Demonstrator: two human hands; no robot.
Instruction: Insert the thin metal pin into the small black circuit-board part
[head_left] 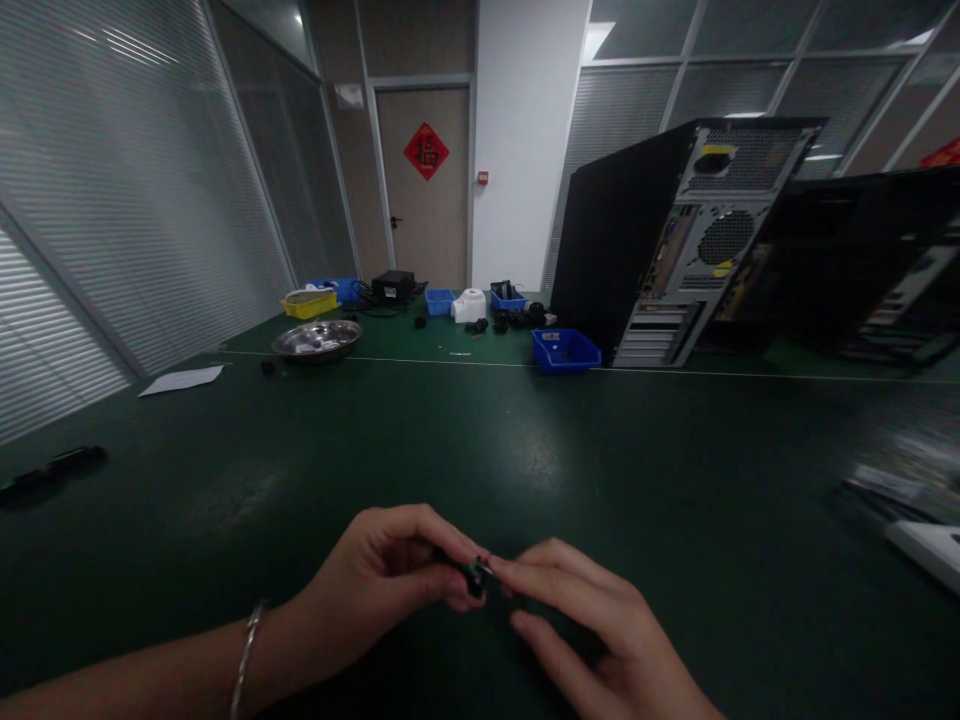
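Note:
Low in the middle of the view, my left hand (397,575) pinches a small black part (475,578) between thumb and fingers. A bit of green and a shiny metal-looking end show on this part; its exact kind is too small to make out. My right hand (585,620) is just to the right, its index fingertip touching the part's metal end. The right thumb stands apart below, and the fingers are stretched out. Both hands are above the green table (420,440).
A blue bin (566,352) stands before a black computer case (652,240) at the back right. A metal bowl (317,340) and a paper sheet (182,380) lie back left. Dark objects (56,472) sit at the left edge, a white device (930,555) at the right.

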